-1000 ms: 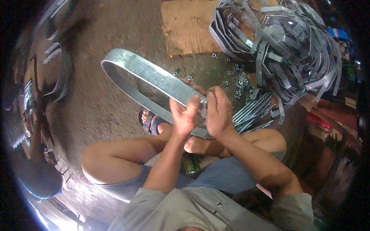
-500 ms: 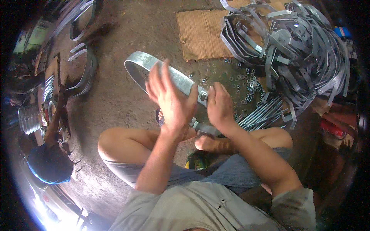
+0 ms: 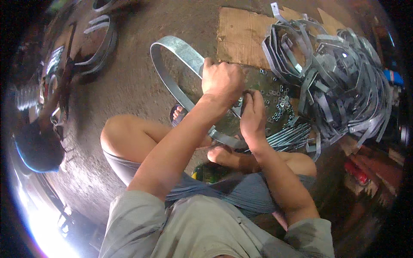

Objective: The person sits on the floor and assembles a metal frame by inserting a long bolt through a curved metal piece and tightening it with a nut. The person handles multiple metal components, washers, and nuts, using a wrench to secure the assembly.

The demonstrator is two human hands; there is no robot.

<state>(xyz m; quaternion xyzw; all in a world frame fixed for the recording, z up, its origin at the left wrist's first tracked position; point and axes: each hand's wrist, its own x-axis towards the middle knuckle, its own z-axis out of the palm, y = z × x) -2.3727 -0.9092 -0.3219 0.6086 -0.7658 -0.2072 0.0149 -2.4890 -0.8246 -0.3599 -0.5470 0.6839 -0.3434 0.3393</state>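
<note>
A large galvanized metal band clamp (image 3: 178, 47), bent into a loop, stands tilted in front of me above my crossed legs. My left hand (image 3: 221, 81) is closed over its upper strip near the end, knuckles up, with the fingertips hidden. Just to its right, my right hand (image 3: 253, 114) pinches the clamp's end, thumb and fingers pressed together. A bit of bright hardware, seemingly a nut or bolt (image 3: 239, 102), shows between the two hands. The lower curve of the loop passes near my feet.
Loose nuts (image 3: 282, 103) and a bundle of threaded rods (image 3: 286, 137) lie right of my hands. Beyond them are a big heap of bent metal straps (image 3: 340, 81) and flattened cardboard (image 3: 241, 36). More clamps (image 3: 109, 47) lie at left, near another person in a dark cap (image 3: 39, 148).
My left hand, earlier spread with fingers raised along the band, has moved right and closed near its end. The loop now hangs more openly. My view has shifted slightly.
</note>
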